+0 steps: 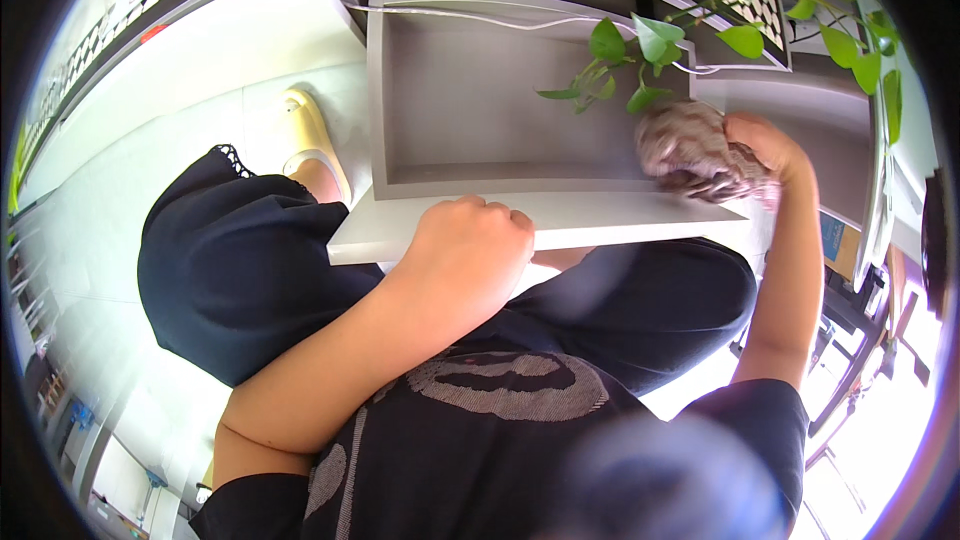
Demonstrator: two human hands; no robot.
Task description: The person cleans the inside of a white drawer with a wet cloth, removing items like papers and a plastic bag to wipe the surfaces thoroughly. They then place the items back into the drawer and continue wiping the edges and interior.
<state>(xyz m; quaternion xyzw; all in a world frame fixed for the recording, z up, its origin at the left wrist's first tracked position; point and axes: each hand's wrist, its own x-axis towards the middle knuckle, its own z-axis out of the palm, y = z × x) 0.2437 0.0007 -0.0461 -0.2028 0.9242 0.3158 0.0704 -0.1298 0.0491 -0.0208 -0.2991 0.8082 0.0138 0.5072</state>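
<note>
A grey drawer [502, 90] is pulled out in front of me, its inside bare. My left hand [472, 247] grips the top edge of the white drawer front [630, 223], with the fingertips hidden behind it. At the drawer's right end, my right hand [761, 139] holds a bunched, brownish-pink cloth [686, 150]. The cloth is blurred and lies over the right side wall, close to the front panel's corner. Most of my right fingers are hidden by the cloth.
Trailing green plant leaves [652, 37] hang over the drawer's back right part. A white cable [480, 17] runs across its rear. My knees flank the drawer front, and a yellow slipper [307, 124] is on the floor to the left. A cardboard box [841, 244] stands at right.
</note>
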